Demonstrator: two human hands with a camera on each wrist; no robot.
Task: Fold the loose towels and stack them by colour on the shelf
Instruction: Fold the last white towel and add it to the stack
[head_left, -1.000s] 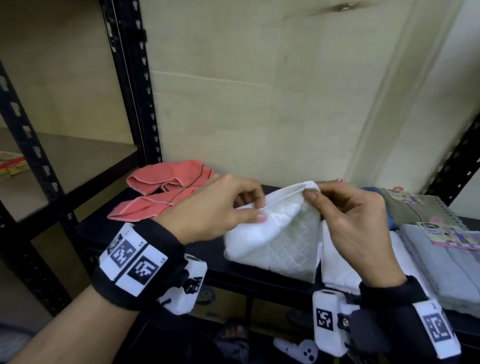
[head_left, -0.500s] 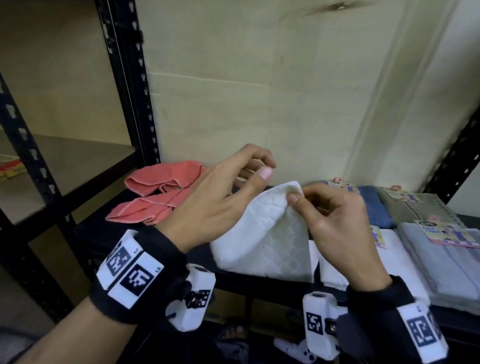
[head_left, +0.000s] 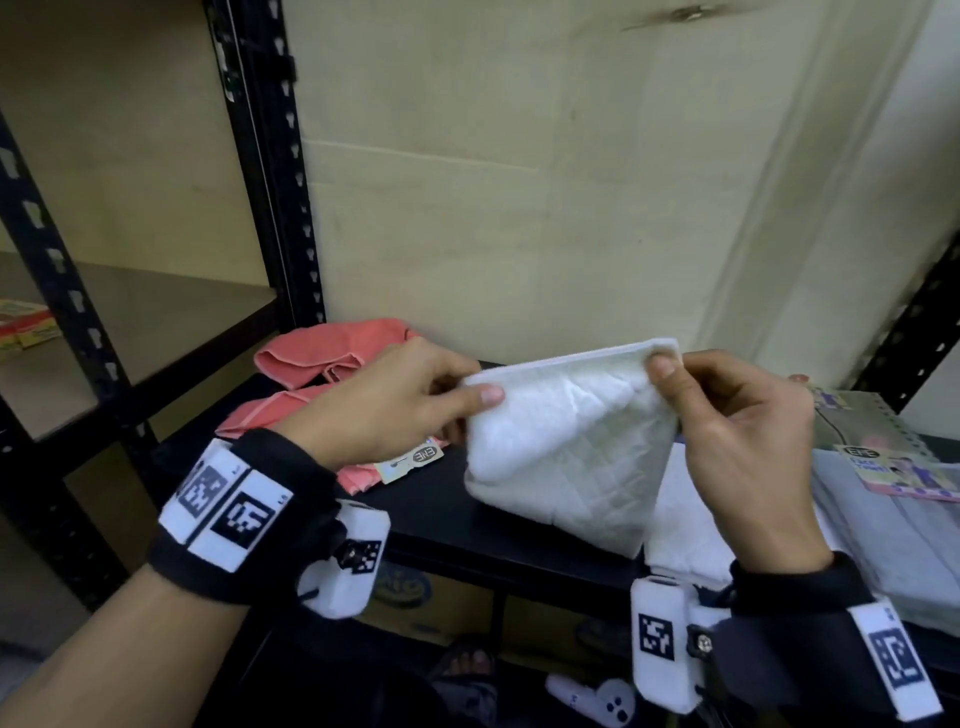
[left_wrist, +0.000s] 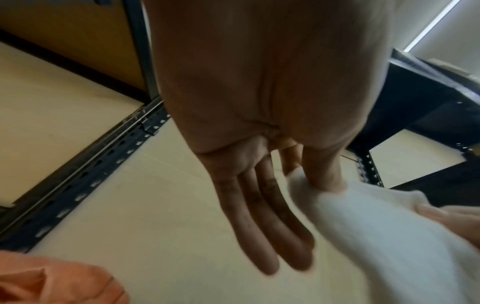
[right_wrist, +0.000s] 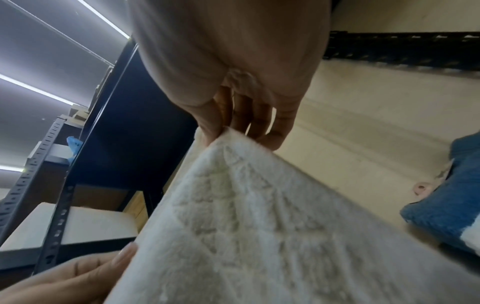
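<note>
A: Item 1?
B: White quilted terry towel (head_left: 566, 447), partly folded. Top edge held up betw. both hands, lower part resting on black metal shelf (head_left: 447, 525).
A: Grip status?
B: L hand (head_left: 395, 405): thumb + forefinger pinch the towel's left corner; other fingers (left_wrist: 262, 222) straight, loose. R hand (head_left: 737, 431): thumb + fingers pinch right corner.
A: Rest of the shelf?
B: Coral-pink crumpled towels (head_left: 322, 358), behind L hand, paper tag by them. Folded white towel (head_left: 680, 530) under R wrist. Grey folded towels (head_left: 883, 545) w/ printed label, far right. Blue knit towel (right_wrist: 441, 207), by the back wall.
</note>
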